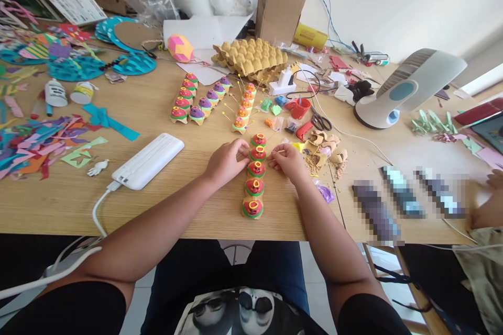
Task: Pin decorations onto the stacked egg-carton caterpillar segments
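A strip of egg carton point(255, 187) made into a caterpillar lies lengthwise in front of me; its several humps are red over green, with smiling faces and yellow loops on top. At its upper left side is my left hand point(229, 161), fingers curled and the tips touching the carton's edge. Across from it, my right hand point(290, 161) is closed in a pinch just beside the strip; whatever its fingertips hold is too small to make out. Farther back stand finished-looking strips: red-green point(184, 98), purple point(210, 99) and orange with yellow-tipped feelers point(244, 109).
A white power bank point(148, 161) with a cable and paper scraps point(43, 144) lie left. Egg trays point(251, 57) are at the back. Scissors point(321, 121), a red cup point(301, 108), carton bits point(322, 146) and a fan point(408, 86) stand right. Another person's hand point(489, 204) rests far right.
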Action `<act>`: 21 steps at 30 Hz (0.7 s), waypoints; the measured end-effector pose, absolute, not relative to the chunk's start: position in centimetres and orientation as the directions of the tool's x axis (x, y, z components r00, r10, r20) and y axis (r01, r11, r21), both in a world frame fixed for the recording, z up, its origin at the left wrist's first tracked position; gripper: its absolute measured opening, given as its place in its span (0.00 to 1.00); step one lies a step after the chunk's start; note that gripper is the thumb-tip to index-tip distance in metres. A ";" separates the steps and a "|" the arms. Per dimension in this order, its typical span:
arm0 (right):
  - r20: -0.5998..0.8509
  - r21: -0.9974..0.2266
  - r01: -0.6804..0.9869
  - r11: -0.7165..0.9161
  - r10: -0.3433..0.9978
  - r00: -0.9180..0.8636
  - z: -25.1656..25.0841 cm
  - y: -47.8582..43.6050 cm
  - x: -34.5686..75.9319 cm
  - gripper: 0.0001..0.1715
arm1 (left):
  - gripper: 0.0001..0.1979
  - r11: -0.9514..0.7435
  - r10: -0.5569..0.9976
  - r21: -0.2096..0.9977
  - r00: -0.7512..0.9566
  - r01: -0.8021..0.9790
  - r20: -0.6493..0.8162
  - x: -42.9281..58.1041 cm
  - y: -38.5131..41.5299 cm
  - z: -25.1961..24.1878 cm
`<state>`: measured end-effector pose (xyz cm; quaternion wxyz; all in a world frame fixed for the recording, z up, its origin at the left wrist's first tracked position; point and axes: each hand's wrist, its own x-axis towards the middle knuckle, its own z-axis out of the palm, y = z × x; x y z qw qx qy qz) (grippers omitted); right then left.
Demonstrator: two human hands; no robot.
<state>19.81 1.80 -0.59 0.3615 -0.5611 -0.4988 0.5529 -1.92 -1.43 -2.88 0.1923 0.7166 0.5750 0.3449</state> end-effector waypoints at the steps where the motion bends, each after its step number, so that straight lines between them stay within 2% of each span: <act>1: -0.244 -0.961 0.157 -0.228 0.966 -0.091 -0.5 1.9 19.9 0.08 | 0.17 -0.277 0.952 0.664 0.107 0.695 0.286 -1.9 -1.4 -2.8; 9: -0.056 -0.988 0.145 -0.046 0.996 -0.064 -0.4 1.9 20.0 0.09 | 0.19 -0.359 0.925 0.601 0.185 0.714 0.332 -1.9 -1.4 -2.3; 21: -0.045 -0.985 0.172 -0.028 0.995 -0.094 -1.2 1.9 19.8 0.11 | 0.21 -0.395 0.916 0.641 0.225 0.658 0.333 -1.8 -1.2 -2.6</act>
